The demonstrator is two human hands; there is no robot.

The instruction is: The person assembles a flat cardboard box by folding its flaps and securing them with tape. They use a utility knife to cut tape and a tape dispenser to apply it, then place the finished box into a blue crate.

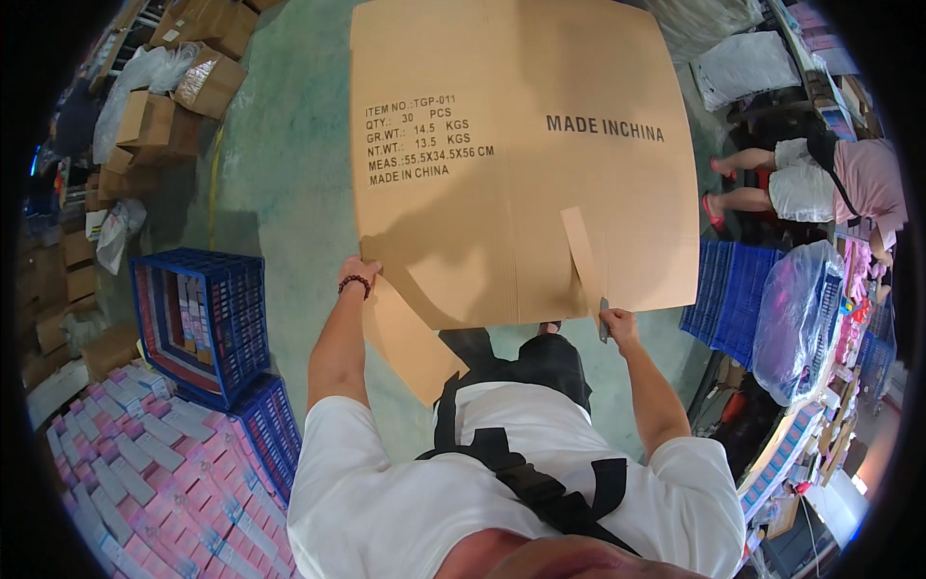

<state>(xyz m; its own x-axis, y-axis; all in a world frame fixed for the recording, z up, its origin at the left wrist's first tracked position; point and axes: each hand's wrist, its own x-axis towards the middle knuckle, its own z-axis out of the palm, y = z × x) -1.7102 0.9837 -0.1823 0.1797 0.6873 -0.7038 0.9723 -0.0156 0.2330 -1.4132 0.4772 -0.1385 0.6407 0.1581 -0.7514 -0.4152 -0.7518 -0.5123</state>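
Observation:
A big flattened cardboard box (434, 232) with dark printing stands in front of me, taking up the middle of the view. At its lower left corner my left hand (360, 271), a beaded bracelet on the wrist, is closed on the cardboard edge. A cardboard flap (410, 338) slants down from that corner toward my waist. My right hand (622, 327) is closed around a slim grey utility knife (604, 319) at the box's lower edge. Beside the knife, a narrow cardboard strip (580, 253) lies against the box face; its lower end meets my right fingers.
Blue plastic crates (246, 314) stand at left, near stacked pink and white small boxes (164, 473). Brown cartons (159, 125) are piled at the far left. Another person (805, 179) is at the right, near blue crates (733, 294) and a plastic-wrapped bundle (796, 323).

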